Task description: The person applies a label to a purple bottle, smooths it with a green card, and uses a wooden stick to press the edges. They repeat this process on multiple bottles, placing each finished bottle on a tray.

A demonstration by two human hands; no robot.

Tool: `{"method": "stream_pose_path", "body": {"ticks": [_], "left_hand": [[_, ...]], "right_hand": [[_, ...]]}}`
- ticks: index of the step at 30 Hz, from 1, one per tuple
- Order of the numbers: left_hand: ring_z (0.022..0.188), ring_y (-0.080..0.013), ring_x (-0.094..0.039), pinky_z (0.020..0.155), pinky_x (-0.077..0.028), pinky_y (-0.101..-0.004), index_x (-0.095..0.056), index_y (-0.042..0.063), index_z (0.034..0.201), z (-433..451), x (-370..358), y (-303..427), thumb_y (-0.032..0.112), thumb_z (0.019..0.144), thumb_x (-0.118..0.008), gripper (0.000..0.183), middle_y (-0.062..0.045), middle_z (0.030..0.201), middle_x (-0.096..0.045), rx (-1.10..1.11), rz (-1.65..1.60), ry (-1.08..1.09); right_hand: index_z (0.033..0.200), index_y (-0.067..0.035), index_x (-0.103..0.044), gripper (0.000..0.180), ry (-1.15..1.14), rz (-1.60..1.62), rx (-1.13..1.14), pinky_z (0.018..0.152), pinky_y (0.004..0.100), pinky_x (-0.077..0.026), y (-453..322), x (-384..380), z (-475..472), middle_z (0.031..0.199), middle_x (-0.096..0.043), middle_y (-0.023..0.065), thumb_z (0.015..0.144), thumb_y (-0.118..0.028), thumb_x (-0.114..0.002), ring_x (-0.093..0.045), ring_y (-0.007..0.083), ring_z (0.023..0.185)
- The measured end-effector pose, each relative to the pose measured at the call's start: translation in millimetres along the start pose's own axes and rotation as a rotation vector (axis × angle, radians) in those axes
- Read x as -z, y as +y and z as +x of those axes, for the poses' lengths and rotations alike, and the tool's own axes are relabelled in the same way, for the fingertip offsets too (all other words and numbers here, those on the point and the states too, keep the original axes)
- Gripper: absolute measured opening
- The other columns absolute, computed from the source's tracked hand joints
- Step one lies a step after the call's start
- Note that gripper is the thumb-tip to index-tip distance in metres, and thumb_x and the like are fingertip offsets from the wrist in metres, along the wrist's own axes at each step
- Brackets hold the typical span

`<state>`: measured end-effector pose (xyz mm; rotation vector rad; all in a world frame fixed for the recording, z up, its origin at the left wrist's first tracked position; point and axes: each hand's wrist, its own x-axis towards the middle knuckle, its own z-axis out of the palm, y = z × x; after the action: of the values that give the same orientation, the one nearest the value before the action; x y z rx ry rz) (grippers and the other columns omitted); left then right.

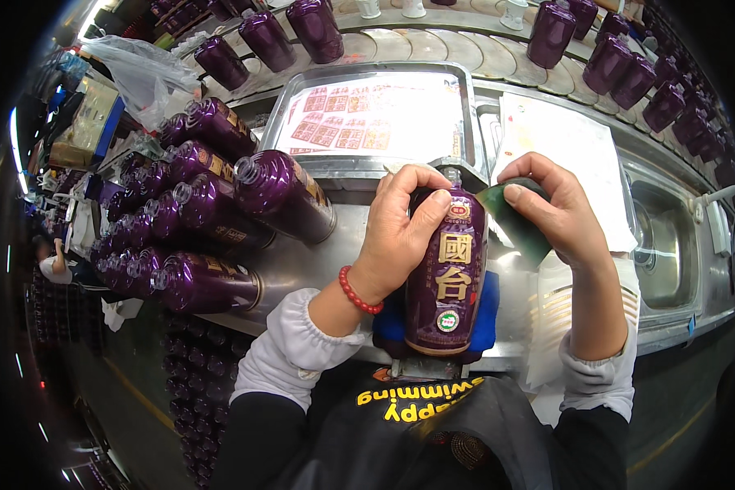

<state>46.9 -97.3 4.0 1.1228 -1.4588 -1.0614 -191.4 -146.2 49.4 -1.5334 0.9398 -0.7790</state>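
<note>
A purple glass bottle (pixel 446 275) with gold lettering and a small round green-and-white emblem lies before me on a blue cloth (pixel 489 306), its neck pointing away. My left hand (pixel 398 226) grips it by the shoulder, with thumb and fingertips close to the neck. In my right hand (pixel 551 202) is a thin dark green flexible pad (pixel 520 217), pinched between thumb and fingers. One corner of this pad reaches the bottle's right shoulder. The bottle's left side is partly covered by my left hand.
Purple bottles (pixel 282 190) stand in a group on the left. Printed label sheets (pixel 343 122) lie in a metal tray (pixel 376 66) behind my hands. White sheets (pixel 557 147) and a steel sink (pixel 667 245) are at right. Beyond, a slat conveyor (pixel 416 52) carries more bottles. A person (pixel 55 266) is far left.
</note>
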Motion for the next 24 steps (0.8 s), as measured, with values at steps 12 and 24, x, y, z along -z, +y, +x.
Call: {"method": "stream_pose_path", "body": {"ticks": [12,24], "left_hand": [[0.089,-0.024,-0.05,0.09,-0.039,-0.0367,-0.066,0.008,0.099,9,2,15,0.015,0.091,-0.068,0.011,-0.004,0.094,-0.066,-0.302,0.213,-0.019],[0.098,-0.0209,-0.057,0.093,-0.043,-0.0327,-0.066,0.005,0.101,12,3,25,0.015,0.095,-0.065,0.012,-0.007,0.098,-0.067,-0.339,0.45,0.011]], "right_hand": [[0.11,-0.003,-0.067,0.026,-0.153,0.133,0.001,0.074,0.0229,-0.052,1,-3,11,0.094,-0.069,0.0015,0.094,-0.022,-0.071,-0.063,0.0069,0.084],[0.127,0.0,-0.065,0.036,0.06,-0.265,0.348,0.089,0.0284,-0.056,-4,-16,-14,0.138,-0.062,0.0143,0.099,0.011,-0.046,-0.064,0.0153,0.111]]}}
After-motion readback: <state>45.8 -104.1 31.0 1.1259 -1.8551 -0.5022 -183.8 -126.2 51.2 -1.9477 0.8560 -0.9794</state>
